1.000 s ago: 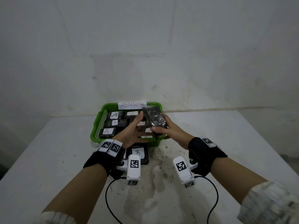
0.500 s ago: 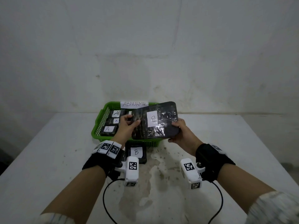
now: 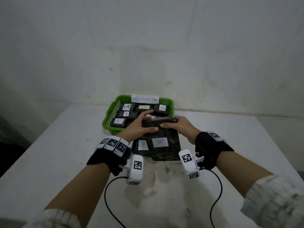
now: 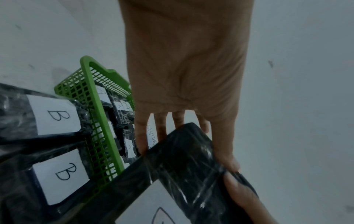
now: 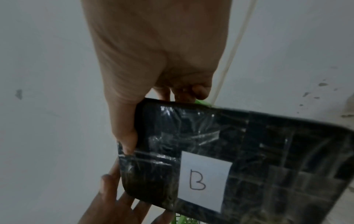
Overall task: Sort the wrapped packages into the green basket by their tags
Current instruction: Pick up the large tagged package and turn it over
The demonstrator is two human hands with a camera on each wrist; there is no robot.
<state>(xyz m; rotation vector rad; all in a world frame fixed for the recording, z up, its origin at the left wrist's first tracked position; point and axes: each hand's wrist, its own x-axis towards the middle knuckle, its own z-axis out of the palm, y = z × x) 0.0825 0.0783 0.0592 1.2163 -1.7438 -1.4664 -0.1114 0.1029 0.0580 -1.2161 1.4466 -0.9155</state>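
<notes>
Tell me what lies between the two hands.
The wrapped package tagged B, with the left hand and the right hand gripping its far edge; the head view shows it best.

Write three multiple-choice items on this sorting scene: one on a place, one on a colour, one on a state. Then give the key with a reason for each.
1. Where is the ABNORMAL sign?
A. on the basket's far rim
B. flat on the table
C. on a wrist

2. What colour is the basket?
A. blue
B. green
C. white

3. How is the package tagged B being handled?
A. lying untouched
B. held by the left hand only
C. held by both hands

Key:
1 A, the ABNORMAL sign stands on the far rim of the basket.
2 B, its mesh wall is green.
3 C, the left hand and the right hand both grip the package tagged B at its top edge.
</notes>
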